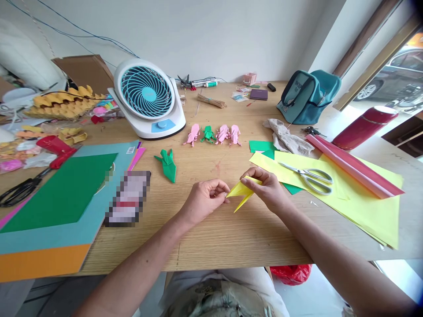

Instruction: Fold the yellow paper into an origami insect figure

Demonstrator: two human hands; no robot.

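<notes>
A small folded yellow paper piece (pixel 242 192) with two pointed tips is held just above the wooden table (pixel 211 237) at its middle front. My left hand (pixel 206 198) pinches its left corner with curled fingers. My right hand (pixel 269 189) grips its upper right edge, fingers closed over the fold. A green folded paper figure (pixel 168 165) lies on the table to the upper left of my hands. Behind them stands a row of small folded figures (pixel 214 134), pink ones and a green one.
Sheets of yellow paper (pixel 363 202) with scissors (pixel 312 178) and a pink roll (pixel 353 169) lie right. Stacked coloured card (pixel 59 198) lies left, a fan (pixel 148 99) behind, a teal bag (pixel 307 94) and a red bottle (pixel 363 125) at the back right.
</notes>
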